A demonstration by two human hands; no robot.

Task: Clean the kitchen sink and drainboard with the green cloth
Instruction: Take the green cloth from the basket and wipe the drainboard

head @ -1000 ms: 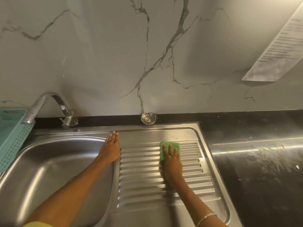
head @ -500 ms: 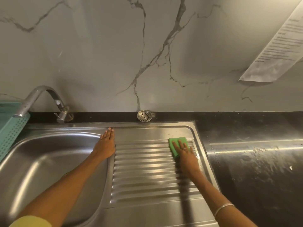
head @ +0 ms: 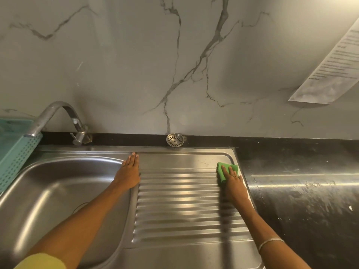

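Note:
The steel sink bowl fills the lower left, and the ribbed drainboard lies to its right. The green cloth lies folded at the drainboard's far right corner. My right hand presses flat on the cloth, fingers spread over it. My left hand rests flat, fingers together, on the ridge between bowl and drainboard, holding nothing.
A curved steel tap stands behind the bowl. A round drain strainer leans on the black ledge. A teal perforated basket sits at the left edge. Smeared black countertop extends right. A printed paper hangs on the marble wall.
My right hand has slid the green cloth rightward across the drainboard's far end to its right corner. My left hand has stayed on the ridge.

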